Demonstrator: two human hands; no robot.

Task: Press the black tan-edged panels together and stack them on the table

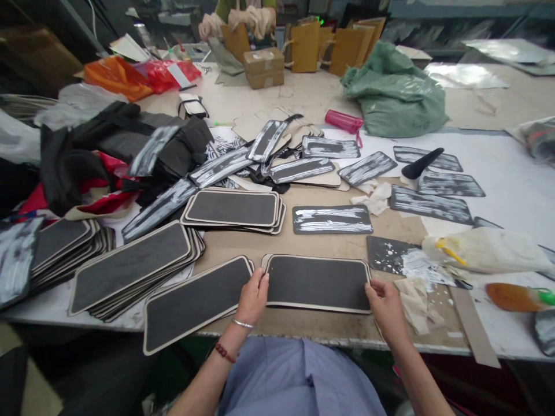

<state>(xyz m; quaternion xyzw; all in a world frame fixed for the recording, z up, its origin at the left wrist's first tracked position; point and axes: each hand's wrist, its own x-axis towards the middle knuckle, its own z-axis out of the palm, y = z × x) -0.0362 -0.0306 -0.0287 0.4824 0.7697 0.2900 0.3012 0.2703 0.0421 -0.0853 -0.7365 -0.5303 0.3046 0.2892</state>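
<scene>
- I'm looking down at a crowded workshop desk (243, 110); at its far end another person's gloved hands (236, 22) work among brown paper bags (306, 46).
- My left hand (252, 299) pinches the left end of a black panel with a tan border (318, 283), and my right hand (387, 307) holds its right end; both sets of fingers are closed on it, and it lies flat between them at the near edge.
- A second panel (197, 303), just left of my left fingers, overhangs the desk edge; I judge a nudge could tip it off.
- Past my right fingers sit white-smeared scraps (401, 260) and streaked pieces (332, 219); if that paste is wet, a careless slide could smear the clean panel.
</scene>
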